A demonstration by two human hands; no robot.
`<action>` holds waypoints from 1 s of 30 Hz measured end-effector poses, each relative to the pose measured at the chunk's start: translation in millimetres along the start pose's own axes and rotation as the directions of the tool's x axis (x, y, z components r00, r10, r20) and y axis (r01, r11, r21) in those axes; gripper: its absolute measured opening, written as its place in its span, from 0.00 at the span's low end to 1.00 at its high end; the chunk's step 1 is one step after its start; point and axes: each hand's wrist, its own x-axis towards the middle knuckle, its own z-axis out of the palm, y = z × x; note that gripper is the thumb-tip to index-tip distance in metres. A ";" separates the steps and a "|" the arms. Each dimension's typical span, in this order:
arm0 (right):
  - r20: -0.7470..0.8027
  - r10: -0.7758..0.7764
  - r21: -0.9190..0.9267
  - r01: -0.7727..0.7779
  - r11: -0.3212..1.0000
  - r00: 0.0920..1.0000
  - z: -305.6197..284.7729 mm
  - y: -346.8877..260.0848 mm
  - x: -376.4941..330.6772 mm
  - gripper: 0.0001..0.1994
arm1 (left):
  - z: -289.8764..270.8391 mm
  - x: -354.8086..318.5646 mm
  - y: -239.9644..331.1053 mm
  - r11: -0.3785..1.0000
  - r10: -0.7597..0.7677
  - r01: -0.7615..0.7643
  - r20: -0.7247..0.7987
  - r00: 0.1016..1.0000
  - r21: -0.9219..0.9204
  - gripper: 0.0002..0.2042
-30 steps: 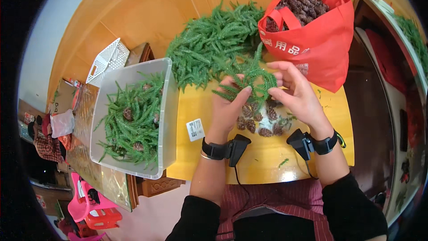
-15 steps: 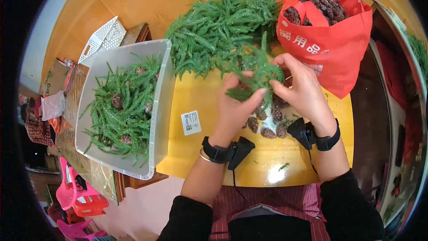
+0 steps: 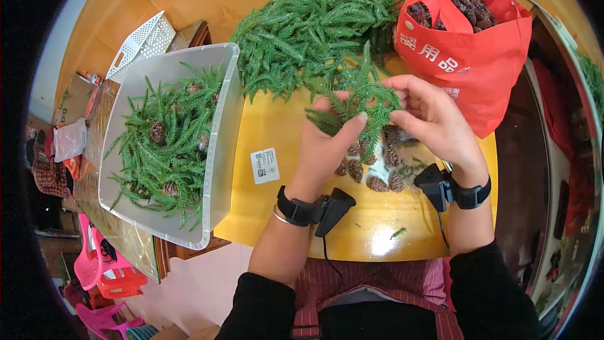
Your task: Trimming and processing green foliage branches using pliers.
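Note:
Between both hands, above the yellow table, is a green artificial pine sprig (image 3: 360, 99) with several branches. My left hand (image 3: 328, 140) grips it from the left, its thumb laid across the stem. On the other side my right hand (image 3: 434, 113) pinches one of its needled branches between thumb and fingertips. Below the sprig, several brown pine cones (image 3: 377, 184) lie on the table around a whitish patch, partly covered by the hands and greenery. A big heap of green pine sprigs (image 3: 314, 31) lies just beyond my hands.
At left stands a clear plastic bin (image 3: 220, 170) holding sprigs with pine cones. A red bag (image 3: 465, 66) full of pine cones (image 3: 464, 6) is at the back right. A white label (image 3: 265, 165) lies on the yellow table (image 3: 302, 239). A white basket (image 3: 143, 44) sits behind the bin.
My right hand has shifted slightly right and down, with its fingers now on a branch at the sprig's right side. The sprig is spread wider; the left hand keeps its hold.

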 end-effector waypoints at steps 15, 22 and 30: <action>0.040 0.014 0.075 -0.017 0.997 0.999 6.5 -1.2 1.0 0.19 | 2.6 -0.1 2.5 0.988 0.077 -0.076 -0.003 0.997 0.132 0.10; 0.005 0.024 0.075 -0.024 0.997 1.000 7.7 0.5 1.3 0.19 | 4.2 2.9 2.0 0.880 0.302 -0.229 -0.119 0.946 0.417 0.32; -0.117 -0.034 0.198 0.057 0.979 0.992 12.9 -2.7 3.6 0.17 | -7.5 0.2 14.2 0.317 0.693 -0.637 0.287 0.661 0.702 0.22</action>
